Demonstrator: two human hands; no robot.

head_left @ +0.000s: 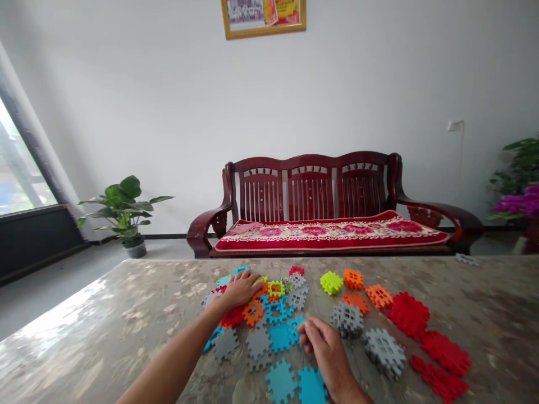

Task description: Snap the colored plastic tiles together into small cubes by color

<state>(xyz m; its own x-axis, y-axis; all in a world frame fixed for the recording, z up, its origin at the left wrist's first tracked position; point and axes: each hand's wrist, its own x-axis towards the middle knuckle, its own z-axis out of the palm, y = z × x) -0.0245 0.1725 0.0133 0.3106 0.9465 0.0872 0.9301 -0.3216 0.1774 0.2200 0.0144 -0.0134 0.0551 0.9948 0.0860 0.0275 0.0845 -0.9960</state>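
Note:
Many flat, notched plastic pieces lie on the table. My left hand (243,289) rests on the far left part of the mixed pile, fingers apart, beside a lime frame piece (277,289) and an orange frame piece (253,312). My right hand (322,342) is at the pile's right side with its fingers curled, next to a blue piece (295,330); what its fingertips hold, if anything, is hidden. Nearer me lie a light blue piece (281,381) and a brighter blue one (311,386). Grey pieces (258,345) lie left of the blue ones.
On the right of the table (138,297) are grey stacks (347,318), red stacks (408,314), orange pieces (379,296) and a lime stack (331,283). A lone grey piece (467,259) lies at the far right edge. Behind stand a wooden bench (311,191) and a potted plant (133,247).

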